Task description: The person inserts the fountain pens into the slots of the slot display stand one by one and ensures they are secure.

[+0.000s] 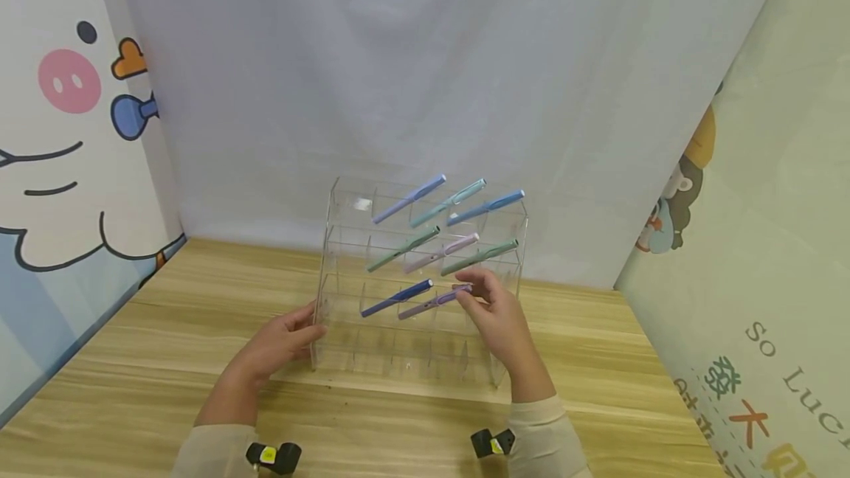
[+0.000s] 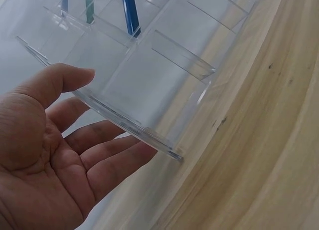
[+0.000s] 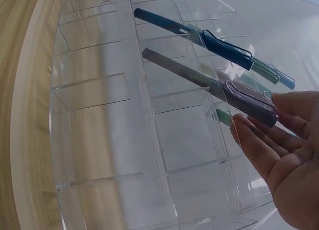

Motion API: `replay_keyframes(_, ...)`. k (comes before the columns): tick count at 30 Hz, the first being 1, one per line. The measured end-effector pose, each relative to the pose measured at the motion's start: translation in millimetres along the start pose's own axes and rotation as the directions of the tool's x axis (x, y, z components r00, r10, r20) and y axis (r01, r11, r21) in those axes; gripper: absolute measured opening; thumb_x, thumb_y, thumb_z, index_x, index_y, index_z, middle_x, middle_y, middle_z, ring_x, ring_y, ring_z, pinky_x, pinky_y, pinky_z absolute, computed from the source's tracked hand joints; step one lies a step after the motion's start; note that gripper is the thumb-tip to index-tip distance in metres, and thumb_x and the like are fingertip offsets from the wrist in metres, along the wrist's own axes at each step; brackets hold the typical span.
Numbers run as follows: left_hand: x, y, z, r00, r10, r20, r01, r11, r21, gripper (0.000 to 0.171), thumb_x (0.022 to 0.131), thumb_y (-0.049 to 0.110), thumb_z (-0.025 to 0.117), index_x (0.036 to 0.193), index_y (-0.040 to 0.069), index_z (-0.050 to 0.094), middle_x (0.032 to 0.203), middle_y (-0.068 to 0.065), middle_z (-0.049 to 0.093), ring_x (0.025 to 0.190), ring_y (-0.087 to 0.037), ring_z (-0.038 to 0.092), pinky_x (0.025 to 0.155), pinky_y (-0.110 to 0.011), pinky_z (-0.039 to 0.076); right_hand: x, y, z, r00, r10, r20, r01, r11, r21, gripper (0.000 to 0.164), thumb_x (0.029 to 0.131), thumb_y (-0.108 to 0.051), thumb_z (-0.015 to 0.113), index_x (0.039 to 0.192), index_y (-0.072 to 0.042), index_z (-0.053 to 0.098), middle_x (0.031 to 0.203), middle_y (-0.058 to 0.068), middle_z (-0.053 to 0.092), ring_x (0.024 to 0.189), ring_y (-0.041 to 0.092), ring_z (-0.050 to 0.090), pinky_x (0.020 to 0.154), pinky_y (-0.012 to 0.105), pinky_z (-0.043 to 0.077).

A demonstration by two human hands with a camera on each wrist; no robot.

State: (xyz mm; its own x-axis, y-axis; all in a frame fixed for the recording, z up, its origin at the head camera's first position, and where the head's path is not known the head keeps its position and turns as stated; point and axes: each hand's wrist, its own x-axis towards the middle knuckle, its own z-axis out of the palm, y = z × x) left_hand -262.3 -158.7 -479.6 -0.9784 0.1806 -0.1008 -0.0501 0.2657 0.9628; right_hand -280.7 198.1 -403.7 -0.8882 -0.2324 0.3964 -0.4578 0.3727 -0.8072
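Note:
A clear acrylic pen rack (image 1: 321,271) with stepped, divided tiers stands on the table. My left hand (image 1: 282,341) holds its left side edge, thumb in front and fingers behind the panel (image 2: 127,122). My right hand (image 1: 501,319) pinches the cap end of a purple pen (image 3: 214,88), which slants in the third tier. Left of it in that tier leans a dark blue pen (image 1: 396,299). Above are a green pen (image 1: 403,249), a pink pen (image 1: 441,253) and another green pen (image 1: 479,257). The top tier carries a lavender pen (image 1: 408,199), a turquoise pen (image 1: 448,203) and a blue pen (image 1: 486,207).
The wood-grain table (image 1: 372,434) spreads around the rack. A pale cloth (image 1: 398,80) hangs behind it, and cartoon-printed panels (image 1: 73,168) flank both sides. Black wrist devices (image 1: 274,457) show near the sleeves.

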Motion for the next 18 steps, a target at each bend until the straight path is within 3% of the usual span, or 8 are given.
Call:
replay_keyframes(7, -2.3, 5.7, -2.3, 0.999, 0.017, 0.031, -0.017, 1.0, 0.005, 0.072, 0.098, 0.039, 0.059, 0.158, 0.019, 0.022, 0.157, -0.019, 0.033, 0.135, -0.038, 0.045, 0.1, -0.048, 0.05, 0, -1, -10, 1.0, -0.024, -0.02, 0.023, 0.999, -0.033, 0.031, 0.1, -0.027, 0.059, 0.128, -0.015, 0.056, 0.129, 0.002, 0.062, 0.117, 0.022, 0.062, 0.095, 0.041, 0.054)
replay_keyframes(18, -11.8, 23.6, -14.8, 0.994, 0.096, 0.044, -0.096, 0.995, -0.016, 0.076, 0.101, 0.041, 0.052, 0.16, 0.02, 0.008, 0.164, -0.015, 0.012, 0.143, -0.04, 0.032, 0.109, -0.051, 0.041, -5, -3, -33, 0.999, -0.03, -0.037, 0.03, 1.0, -0.009, 0.037, 0.101, -0.028, 0.056, 0.133, -0.01, 0.053, 0.13, 0.008, 0.062, 0.117, 0.022, 0.063, 0.089, 0.022, 0.054)
